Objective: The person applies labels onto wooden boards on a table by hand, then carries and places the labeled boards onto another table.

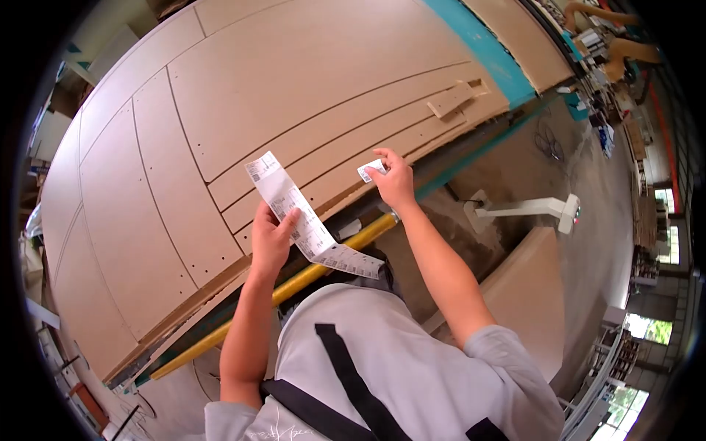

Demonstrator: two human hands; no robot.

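Observation:
My left hand (273, 235) is closed on a long strip of printed labels (283, 195), thumb on top. The strip bends near my waist, and its lower end hangs in front of my shirt. Between the thumb and fingers of my right hand (394, 178) is a single small white label (370, 171) with dark print. Both hands are above the near edge of a large brown board (309, 95), which is cut by grooves into long panels and dotted with small holes.
A loose wooden piece (452, 99) lies on the board near its right end. Along the near side runs a yellow bar (309, 273). To my right are a white arm-like stand (522, 209) and a large brown panel (526, 294). A teal strip (485, 48) borders the board.

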